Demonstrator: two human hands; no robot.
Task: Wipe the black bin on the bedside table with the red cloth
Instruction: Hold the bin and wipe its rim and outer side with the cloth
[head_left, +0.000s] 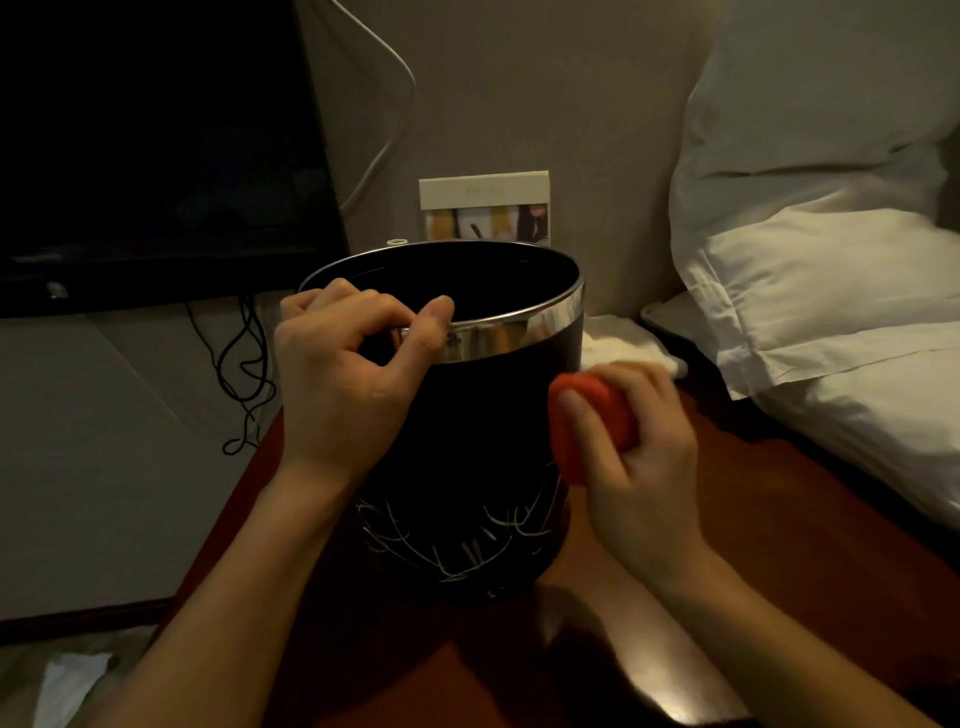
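Between the hands, upright on the bedside table (675, 519): black bin (467, 415). Left hand (343, 374) hooked over its chrome rim (519, 325), fingers curled on the edge. Right hand (639, 447) clutching the bunched red cloth (576, 415), pressed against the bin's right side. Beyond the right hand, white pillows (831, 260).

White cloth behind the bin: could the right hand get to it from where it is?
Probably yes: the white cloth lies just beyond the right hand with nothing between, but that hand already holds the red cloth.
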